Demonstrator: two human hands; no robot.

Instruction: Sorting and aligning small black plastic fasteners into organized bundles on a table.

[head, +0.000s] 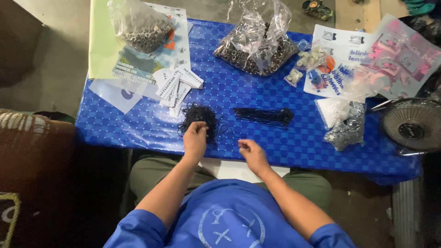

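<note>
**Picking black cord from a tangle on a blue worktop**

Sitting at a low worktop [285, 151] covered in blue checked plastic, a person in a blue shirt works with both hands near its front edge. The left hand [195, 138] rests on the near side of a loose tangle of black cord [198, 115], its fingers curled and pinched into the strands. The right hand [250, 151] lies just beside it on the cloth, fingers drawn together in a light pinch; whether a strand runs between them is too fine to tell. A straight bundle of black cords [264, 115] lies a little beyond the right hand, apart from the tangle. Just behind the tangle lies a fan of white paper tags [177, 85]. Farther back stand two clear bags of small metal rings [255, 46], one at the left corner and one near the middle. To the right are small packets of pale beads [308, 59], printed sheets, a white pouch [333, 110] and a silvery packet [347, 131]. A small round fan [411, 126] sits at the right edge.
</note>
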